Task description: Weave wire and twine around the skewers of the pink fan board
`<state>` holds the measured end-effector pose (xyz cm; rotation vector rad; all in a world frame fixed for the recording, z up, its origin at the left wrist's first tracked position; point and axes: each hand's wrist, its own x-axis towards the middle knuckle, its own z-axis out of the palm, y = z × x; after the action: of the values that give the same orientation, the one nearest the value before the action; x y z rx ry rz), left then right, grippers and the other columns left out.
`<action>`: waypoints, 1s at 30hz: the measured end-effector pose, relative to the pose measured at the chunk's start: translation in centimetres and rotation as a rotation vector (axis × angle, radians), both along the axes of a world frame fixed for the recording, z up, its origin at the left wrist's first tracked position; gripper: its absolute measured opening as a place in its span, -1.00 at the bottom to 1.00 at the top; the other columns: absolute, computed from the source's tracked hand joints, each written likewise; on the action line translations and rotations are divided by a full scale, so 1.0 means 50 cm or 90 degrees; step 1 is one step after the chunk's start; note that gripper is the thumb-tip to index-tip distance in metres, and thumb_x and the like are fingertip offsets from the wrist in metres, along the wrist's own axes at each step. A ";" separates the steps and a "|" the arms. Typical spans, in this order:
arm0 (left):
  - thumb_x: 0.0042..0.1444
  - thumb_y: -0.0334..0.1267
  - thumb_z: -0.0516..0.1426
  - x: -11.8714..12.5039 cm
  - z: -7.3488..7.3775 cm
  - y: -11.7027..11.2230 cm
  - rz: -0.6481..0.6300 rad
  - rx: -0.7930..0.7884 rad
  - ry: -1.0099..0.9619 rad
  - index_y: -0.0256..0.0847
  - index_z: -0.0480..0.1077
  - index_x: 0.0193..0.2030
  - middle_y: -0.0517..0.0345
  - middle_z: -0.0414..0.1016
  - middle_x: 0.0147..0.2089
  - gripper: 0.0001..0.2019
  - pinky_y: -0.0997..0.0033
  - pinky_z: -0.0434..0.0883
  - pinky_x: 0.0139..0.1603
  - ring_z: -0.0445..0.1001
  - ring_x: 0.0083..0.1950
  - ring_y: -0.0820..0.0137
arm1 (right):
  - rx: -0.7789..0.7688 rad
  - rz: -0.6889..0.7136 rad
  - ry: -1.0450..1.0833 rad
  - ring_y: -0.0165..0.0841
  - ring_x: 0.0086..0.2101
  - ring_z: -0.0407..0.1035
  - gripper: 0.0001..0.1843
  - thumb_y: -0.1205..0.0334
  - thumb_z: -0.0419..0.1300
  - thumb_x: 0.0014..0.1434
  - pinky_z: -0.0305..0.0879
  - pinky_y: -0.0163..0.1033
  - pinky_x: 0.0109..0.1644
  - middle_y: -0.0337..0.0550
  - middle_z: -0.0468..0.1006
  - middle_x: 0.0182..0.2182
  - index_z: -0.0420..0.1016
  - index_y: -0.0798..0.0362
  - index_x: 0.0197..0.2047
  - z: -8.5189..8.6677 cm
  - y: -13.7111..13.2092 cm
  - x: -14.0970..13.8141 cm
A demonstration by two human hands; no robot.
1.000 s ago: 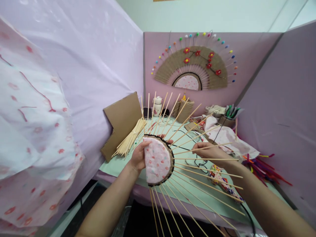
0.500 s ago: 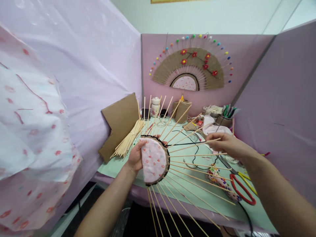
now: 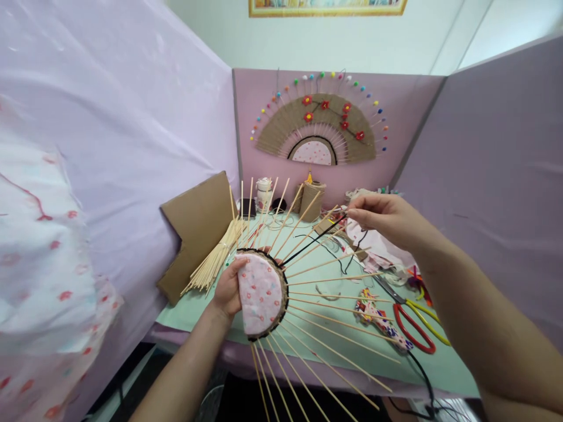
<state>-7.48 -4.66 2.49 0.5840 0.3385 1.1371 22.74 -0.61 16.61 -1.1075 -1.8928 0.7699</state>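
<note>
My left hand [image 3: 229, 287] grips the straight edge of a half-round fan base [image 3: 261, 296], its thumb on the front and other fingers behind. Pink floral cloth covers the base, with a black edging along the curve. Thin wooden sticks [image 3: 338, 310] radiate outward from that curve. A black cord [image 3: 313, 239] runs taut from the upper right of the edging to my right hand [image 3: 373, 215]. Thumb and fingertips of that hand pinch the cord, raised above the table near the stick tips. The cord's loose end hangs down below the fingers.
A finished-looking fan [image 3: 323, 117] hangs on the back partition. Twine spools [image 3: 312, 200], a white jar [image 3: 264, 193], folded cardboard [image 3: 193, 225] and a stick bundle [image 3: 215, 258] stand at the back. Red-and-yellow-handled scissors [image 3: 416, 328] and a floral-covered tool [image 3: 382, 325] with a black cable lie at the right.
My right hand has risen with the cord, which now slants upward instead of running nearly level. My left hand still holds the fan base. The whole view has shifted slightly.
</note>
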 end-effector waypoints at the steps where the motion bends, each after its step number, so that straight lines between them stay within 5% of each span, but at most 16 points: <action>1: 0.07 -0.26 0.07 -0.001 -0.002 0.001 0.002 -0.002 -0.005 -0.34 0.42 0.02 -0.08 0.61 -0.19 -0.62 0.23 0.45 -0.07 0.58 -0.15 0.19 | -0.001 0.000 0.000 -0.51 -0.53 0.14 -0.61 -0.12 0.28 0.00 0.03 -0.33 -0.47 -0.27 0.30 -0.56 0.46 0.07 -0.41 -0.003 -0.006 0.006; 8: 0.09 -0.32 0.03 -0.011 -0.012 -0.004 0.005 -0.008 -0.076 -0.39 0.47 -0.07 -0.05 0.62 -0.28 -0.67 0.31 0.47 -0.13 0.59 -0.26 0.26 | -0.203 0.010 -0.007 -0.54 -0.60 0.03 -0.58 -0.15 0.29 -0.06 -0.05 -0.37 -0.54 -0.35 0.23 -0.62 0.43 0.08 -0.39 -0.113 0.001 0.055; 15: 0.03 -0.26 0.06 -0.029 -0.029 -0.016 0.082 -0.021 -0.068 -0.40 0.43 0.01 -0.11 0.61 -0.22 -0.59 0.09 0.37 0.07 0.55 -0.07 0.09 | -0.359 0.162 -0.138 -0.50 -0.54 0.05 -0.59 -0.11 0.20 0.05 -0.03 -0.37 -0.49 -0.32 0.21 -0.60 0.37 0.10 -0.50 -0.250 -0.078 -0.033; 23: -0.06 -0.08 0.12 -0.027 -0.056 -0.035 0.005 0.011 -0.112 -0.26 0.30 0.18 -0.21 0.49 0.05 -0.38 -0.09 0.29 0.12 0.40 0.14 -0.06 | -0.390 0.285 -0.162 -0.46 -0.46 0.12 -0.74 0.10 0.09 0.15 0.05 -0.36 -0.37 -0.32 0.25 -0.52 0.30 0.07 -0.48 -0.286 -0.166 -0.123; 30: -0.03 -0.04 0.09 -0.015 -0.070 -0.041 -0.053 0.003 -0.143 -0.29 0.40 0.06 -0.23 0.49 0.06 -0.47 -0.07 0.30 0.11 0.39 0.15 -0.06 | -0.426 0.215 -0.190 -0.46 -0.45 0.15 -0.76 0.06 0.12 0.11 0.06 -0.38 -0.40 -0.30 0.31 -0.49 0.35 0.07 -0.44 -0.305 -0.158 -0.135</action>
<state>-8.25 -6.69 -1.01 0.4645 0.1169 1.1107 16.00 -8.50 1.38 -1.3673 -2.1662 1.5843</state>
